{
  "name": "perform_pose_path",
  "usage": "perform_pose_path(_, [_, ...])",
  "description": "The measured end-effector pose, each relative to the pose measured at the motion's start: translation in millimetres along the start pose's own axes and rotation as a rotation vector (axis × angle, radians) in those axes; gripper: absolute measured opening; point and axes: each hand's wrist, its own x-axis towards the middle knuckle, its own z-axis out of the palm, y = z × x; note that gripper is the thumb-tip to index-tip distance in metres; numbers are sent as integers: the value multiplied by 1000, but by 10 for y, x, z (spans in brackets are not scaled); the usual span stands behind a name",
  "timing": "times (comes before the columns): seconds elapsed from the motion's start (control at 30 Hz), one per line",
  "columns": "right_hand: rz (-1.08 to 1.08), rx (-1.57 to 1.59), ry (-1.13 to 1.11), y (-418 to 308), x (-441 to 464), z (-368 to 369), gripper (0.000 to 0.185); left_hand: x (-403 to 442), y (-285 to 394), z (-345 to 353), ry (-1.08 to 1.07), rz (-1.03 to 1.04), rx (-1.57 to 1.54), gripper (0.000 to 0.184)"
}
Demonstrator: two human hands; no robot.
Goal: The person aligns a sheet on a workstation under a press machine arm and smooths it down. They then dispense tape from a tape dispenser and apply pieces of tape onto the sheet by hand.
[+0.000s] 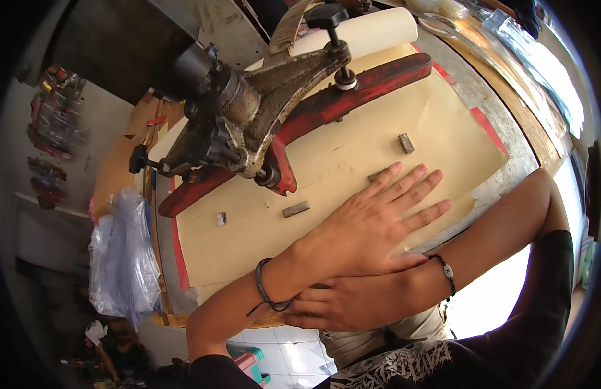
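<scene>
My left hand is stretched across the tan sheet, palm down with fingers apart. Its fingertips partly cover a small dark metal block. Below and crossed under it, my right hand lies with fingers extended at the near edge of the work surface, holding nothing that I can see. Beyond my left fingertips sits another metal block. A longer block and a small shiny piece rest farther left on the sheet.
Above the sheet hangs a worn metal bracket with black knobs and a long red bar. A white roll lies behind. Clear plastic bags hang at the left; more plastic sheeting lies at the right.
</scene>
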Motion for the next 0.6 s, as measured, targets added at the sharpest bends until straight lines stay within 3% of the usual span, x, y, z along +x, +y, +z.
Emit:
perform_pose_path(0.1, [-56, -71, 53, 26, -54, 1, 55, -28, -21, 47, 26, 28, -32, 72])
perform_pose_path(0.2, [-81, -146, -34, 24, -53, -95, 56, -47, -21, 105, 48, 53, -30, 69])
perform_pose_path(0.3, [-21, -40, 236, 0, 4, 70, 43, -48, -11, 117, 105, 66, -58, 67])
perform_pose_path(0.4, [-49, -104, 11, 5, -48, -45, 58, -50, 3, 60, 113, 45, -133, 68])
perform_pose_path(0.5, [-79, -120, 44, 10, -66, 33, 59, -64, -32, 115, 92, 63, -67, 71])
perform_pose_path(0.6, [-28, 26, 262, -1, -29, 69, 46, -63, -37, 122, 89, 66, -5, 75])
